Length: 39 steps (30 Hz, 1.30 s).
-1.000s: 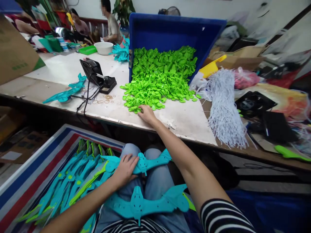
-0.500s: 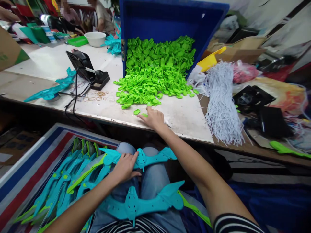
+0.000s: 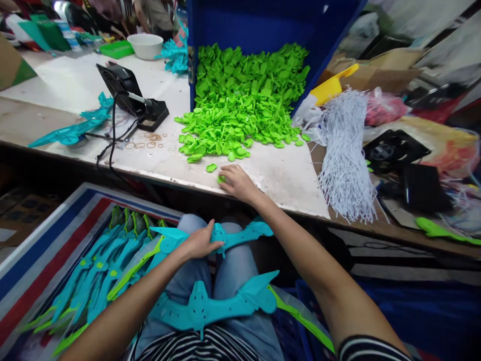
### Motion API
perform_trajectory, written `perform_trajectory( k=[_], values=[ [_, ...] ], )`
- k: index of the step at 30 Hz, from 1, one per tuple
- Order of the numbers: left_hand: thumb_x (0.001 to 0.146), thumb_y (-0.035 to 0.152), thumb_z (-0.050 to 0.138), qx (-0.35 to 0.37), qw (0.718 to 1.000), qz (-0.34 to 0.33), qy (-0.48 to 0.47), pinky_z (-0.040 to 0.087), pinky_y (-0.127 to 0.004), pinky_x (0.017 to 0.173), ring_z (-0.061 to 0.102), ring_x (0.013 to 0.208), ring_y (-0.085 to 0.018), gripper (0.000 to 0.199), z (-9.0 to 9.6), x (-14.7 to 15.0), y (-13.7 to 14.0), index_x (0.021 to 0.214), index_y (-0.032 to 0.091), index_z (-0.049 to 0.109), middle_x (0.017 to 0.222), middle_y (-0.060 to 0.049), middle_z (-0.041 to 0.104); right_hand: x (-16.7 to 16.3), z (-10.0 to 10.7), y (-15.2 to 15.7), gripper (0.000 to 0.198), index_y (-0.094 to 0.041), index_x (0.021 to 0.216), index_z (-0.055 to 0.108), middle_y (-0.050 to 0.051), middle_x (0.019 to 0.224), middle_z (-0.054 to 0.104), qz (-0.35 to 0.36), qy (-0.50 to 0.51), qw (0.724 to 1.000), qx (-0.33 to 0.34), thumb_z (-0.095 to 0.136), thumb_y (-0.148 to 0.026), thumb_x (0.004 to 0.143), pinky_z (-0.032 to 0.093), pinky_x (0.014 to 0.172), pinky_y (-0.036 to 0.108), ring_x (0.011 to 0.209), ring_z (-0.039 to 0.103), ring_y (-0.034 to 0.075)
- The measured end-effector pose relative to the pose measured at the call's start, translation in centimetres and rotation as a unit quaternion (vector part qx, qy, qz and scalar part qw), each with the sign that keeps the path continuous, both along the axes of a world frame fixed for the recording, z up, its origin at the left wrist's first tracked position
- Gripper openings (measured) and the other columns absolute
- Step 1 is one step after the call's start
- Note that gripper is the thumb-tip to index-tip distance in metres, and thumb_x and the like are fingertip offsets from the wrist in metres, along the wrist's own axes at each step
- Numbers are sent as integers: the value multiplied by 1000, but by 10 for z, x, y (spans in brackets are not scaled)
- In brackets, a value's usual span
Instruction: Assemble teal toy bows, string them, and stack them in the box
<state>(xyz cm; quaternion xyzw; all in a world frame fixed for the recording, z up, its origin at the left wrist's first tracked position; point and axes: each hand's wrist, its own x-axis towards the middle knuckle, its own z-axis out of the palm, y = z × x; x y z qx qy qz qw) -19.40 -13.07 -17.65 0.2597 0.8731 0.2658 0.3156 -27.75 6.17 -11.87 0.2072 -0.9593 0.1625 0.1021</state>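
Observation:
My left hand (image 3: pixel 203 241) grips a teal wing-shaped plastic part (image 3: pixel 244 235) lying across my knees, thumb and fingers on it near its middle. My right hand (image 3: pixel 238 183) is at the table's front edge, its fingers curled onto a small green plastic piece (image 3: pixel 221 179). Another loose green piece (image 3: pixel 211 168) lies just beyond those fingertips. Behind it spreads a heap of green pieces (image 3: pixel 244 120), spilling from a tipped blue bin (image 3: pixel 255 25). A second teal part (image 3: pixel 214 311) with a green-edged wing rests on my lap, closer to my body.
On my left, a striped container (image 3: pixel 48 240) holds several teal and green assembled parts (image 3: pixel 101 271). A soldering iron stand (image 3: pixel 152 115) with a black fan and cable, plus rubber bands (image 3: pixel 150 140), occupies the table's left side. White strings (image 3: pixel 343 155) lie on the right.
My right hand has drawn back slightly from the heap, its outstretched index finger now curled toward the green piece by the edge. My left hand has shifted slightly on the teal part. The view has tilted down slightly.

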Motion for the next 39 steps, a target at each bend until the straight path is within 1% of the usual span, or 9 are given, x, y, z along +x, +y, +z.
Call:
perform_trajectory(
  k=[6, 10, 14, 20, 25, 28, 31, 35, 39],
  values=[
    [70, 35, 65, 166, 953, 92, -236, 44, -26, 68, 59, 77, -18, 39, -8, -27, 2, 103, 14, 63, 86, -4, 69, 33, -7, -4, 23, -16, 101, 64, 12, 107, 65, 45, 22, 994, -96, 51, -32, 90, 42, 92, 41, 102, 53, 23],
    [66, 45, 69, 198, 901, 168, -348, 33, -22, 52, 44, 53, -10, 31, -7, -32, -1, 75, 16, 64, 56, 4, 55, 105, -31, -15, 26, -18, 102, 65, 11, 105, 67, 128, -17, 985, -116, 49, -35, 92, 47, 88, 40, 99, 56, 21],
    [65, 51, 69, 188, 878, 191, -397, 32, -22, 52, 41, 49, -9, 37, -4, -31, 1, 67, 16, 60, 49, 6, 48, 148, -66, -19, 26, -16, 104, 66, 13, 106, 67, 126, -34, 987, -89, 47, -31, 93, 51, 85, 41, 101, 56, 23],
    [67, 47, 69, 190, 879, 189, -394, 32, -21, 53, 38, 50, -8, 34, -4, -29, 2, 72, 15, 61, 53, 6, 49, 151, -86, -23, 28, -18, 108, 66, 13, 113, 66, 66, -28, 993, -97, 46, -30, 94, 51, 90, 43, 108, 56, 24],
    [59, 48, 75, 214, 904, 97, -358, 24, -21, 49, 34, 51, -7, 43, -7, -29, 0, 82, 14, 64, 55, 7, 46, 158, -90, -28, 20, -20, 101, 68, 13, 119, 63, -14, -62, 987, -145, 56, -32, 88, 47, 95, 44, 112, 56, 25],
    [55, 50, 76, 207, 911, 103, -343, 24, -21, 48, 34, 51, -7, 48, -11, -28, 2, 84, 13, 64, 56, 7, 46, 157, -90, -30, 26, -20, 105, 63, 11, 112, 65, -98, -133, 963, -215, 66, -30, 81, 49, 91, 41, 105, 60, 23],
    [52, 49, 77, 190, 913, 123, -339, 25, -21, 48, 34, 50, -7, 46, -14, -27, 6, 76, 13, 62, 54, 7, 45, 147, -86, -31, 51, -19, 116, 54, 8, 105, 66, -133, -221, 933, -250, 75, -28, 70, 51, 85, 37, 99, 62, 22],
    [55, 46, 74, 169, 932, 139, -290, 27, -22, 46, 34, 47, -7, 37, -16, -28, 9, 66, 15, 58, 49, 8, 41, 133, -78, -30, 68, -20, 126, 49, 6, 101, 67, -132, -290, 924, -212, 79, -24, 65, 50, 83, 35, 92, 64, 21],
    [66, 34, 68, 162, 946, 134, -247, 37, -23, 51, 46, 53, -11, 26, -10, -26, 10, 80, 13, 64, 57, 4, 53, 133, -70, -29, 68, -19, 129, 49, 8, 109, 66, -109, -284, 941, -149, 78, -27, 67, 49, 85, 34, 99, 63, 23]
  ],
)
